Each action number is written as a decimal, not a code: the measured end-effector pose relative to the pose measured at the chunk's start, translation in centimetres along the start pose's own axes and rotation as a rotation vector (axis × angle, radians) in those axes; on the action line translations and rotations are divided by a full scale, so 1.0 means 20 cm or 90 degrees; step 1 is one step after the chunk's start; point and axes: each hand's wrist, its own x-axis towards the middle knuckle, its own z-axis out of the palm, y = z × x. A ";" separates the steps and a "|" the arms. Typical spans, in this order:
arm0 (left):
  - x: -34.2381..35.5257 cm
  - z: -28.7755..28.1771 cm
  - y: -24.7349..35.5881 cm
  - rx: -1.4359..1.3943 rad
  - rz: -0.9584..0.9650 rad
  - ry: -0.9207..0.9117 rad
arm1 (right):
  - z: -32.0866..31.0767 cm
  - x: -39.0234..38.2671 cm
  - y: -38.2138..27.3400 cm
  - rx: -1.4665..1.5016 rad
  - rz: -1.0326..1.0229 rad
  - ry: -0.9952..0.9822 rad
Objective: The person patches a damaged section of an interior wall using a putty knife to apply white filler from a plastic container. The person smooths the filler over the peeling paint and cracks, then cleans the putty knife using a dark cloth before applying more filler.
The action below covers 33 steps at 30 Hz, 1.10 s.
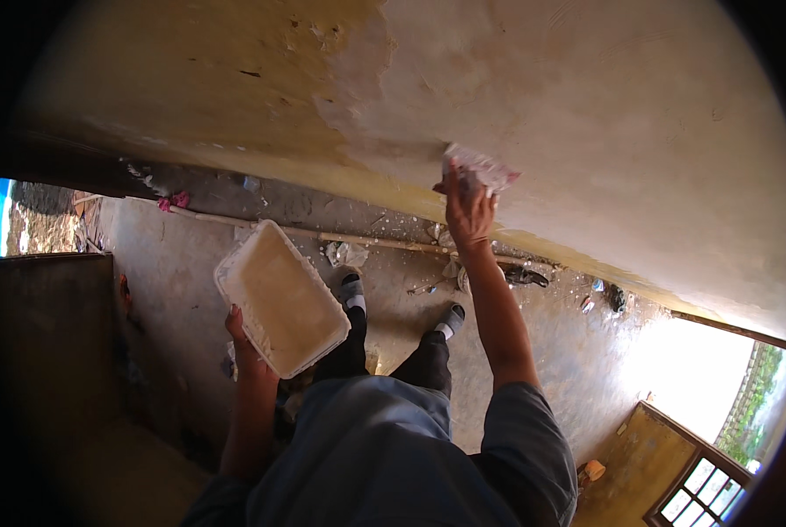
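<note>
My left hand (pixel 246 344) grips the near left side of a pale rectangular tub (pixel 318 356), its thumb over the rim. Creamy filler paste (pixel 287 299) lies in the tub, and more is crusted along the edges. My right hand (pixel 470 215) reaches forward, closed on a flat, paste-smeared spreader (pixel 482 164) that is pressed to or very near the wall (pixel 604 114). The exact make of the spreader is blurred. Around and right of it the wall is coated pale; farther left shows a bare, yellowish, pitted patch (pixel 261 53).
A long pole (pixel 375 240) lies on the floor along the wall's foot. Crumpled scraps (pixel 347 254), a dark rag (pixel 526 277) and white crumbs litter that strip. My feet (pixel 450 321) stand just behind it. A bright doorway (pixel 691 378) opens at right, near a paned window (pixel 700 492).
</note>
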 end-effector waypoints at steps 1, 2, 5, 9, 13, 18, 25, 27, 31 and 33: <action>0.01 0.02 0.00 -0.001 0.005 -0.006 | 0.12 -0.13 -0.02 0.041 -0.032 -0.090; 0.03 0.03 0.00 0.005 0.003 -0.022 | 0.25 -0.30 -0.05 0.082 -0.061 -0.182; 0.02 0.03 0.00 0.020 -0.003 0.002 | 0.36 -0.72 -0.06 0.202 -0.121 -0.360; 0.01 -0.05 0.00 -0.012 0.000 0.018 | 0.06 -0.79 0.03 0.232 0.359 -0.175; 0.01 -0.07 0.00 -0.026 -0.034 0.009 | -0.09 -0.52 0.32 0.224 1.045 0.071; 0.07 -0.03 0.00 0.006 -0.068 -0.031 | 0.34 -0.26 -0.24 0.294 0.792 0.120; 0.09 -0.03 -0.08 -0.021 -0.121 -0.011 | 0.03 -0.34 -0.72 0.480 0.594 -0.119; 0.09 -0.03 -0.10 -0.018 -0.119 -0.021 | 0.01 -0.49 -0.43 0.414 0.827 0.030; 0.06 0.02 -0.09 0.016 -0.156 -0.054 | 0.10 -0.35 -0.19 0.259 0.958 0.015; 0.09 0.03 -0.09 0.020 -0.158 -0.077 | 0.21 -0.19 -0.39 0.247 0.804 -0.055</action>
